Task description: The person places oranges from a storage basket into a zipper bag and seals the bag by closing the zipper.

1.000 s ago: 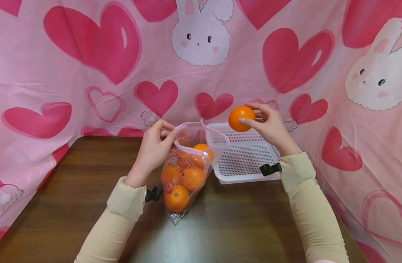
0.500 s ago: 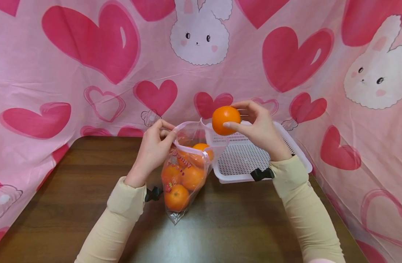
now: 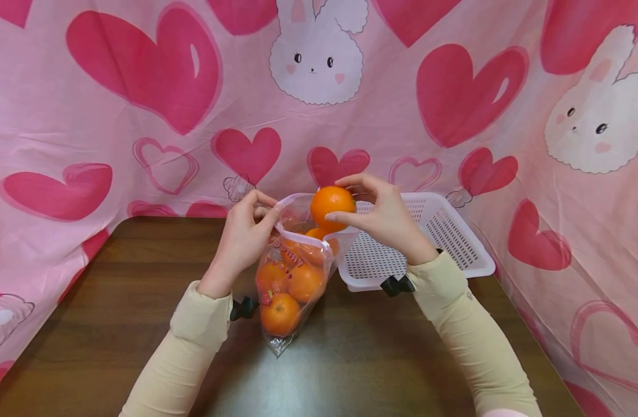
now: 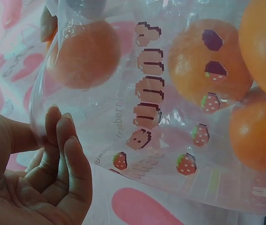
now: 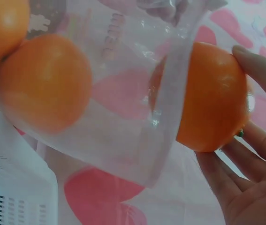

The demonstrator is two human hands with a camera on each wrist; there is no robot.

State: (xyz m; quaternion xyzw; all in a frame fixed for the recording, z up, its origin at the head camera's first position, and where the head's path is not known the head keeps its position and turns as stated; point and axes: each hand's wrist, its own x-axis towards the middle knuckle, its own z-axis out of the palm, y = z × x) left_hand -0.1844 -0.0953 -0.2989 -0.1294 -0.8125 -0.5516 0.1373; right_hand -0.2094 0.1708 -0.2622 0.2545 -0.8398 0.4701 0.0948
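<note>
My left hand (image 3: 248,231) pinches the pink-edged rim of a clear printed plastic bag (image 3: 277,258), keeping its mouth spread. Several oranges (image 3: 280,314) fill the lower part of the bag. In my right hand (image 3: 389,217) I grip another orange (image 3: 332,207) between thumb and fingers, at the bag's mouth. From the right wrist, the held orange (image 5: 212,98) sits partly behind the bag's rim, with its green stem end toward my palm. The left wrist view shows my thumb and fingers (image 4: 60,164) on the bag's edge, and oranges (image 4: 210,65) through the printed film.
Behind the bag, to the right, stands a white perforated plastic basket (image 3: 454,234) with no fruit visible in it. The brown wooden table (image 3: 141,324) carries everything. A pink curtain (image 3: 392,104) with hearts and rabbits encloses the back and sides.
My right hand has carried its orange leftward and slightly down, from over the basket to the bag's mouth. The left hand and bag have stayed in place.
</note>
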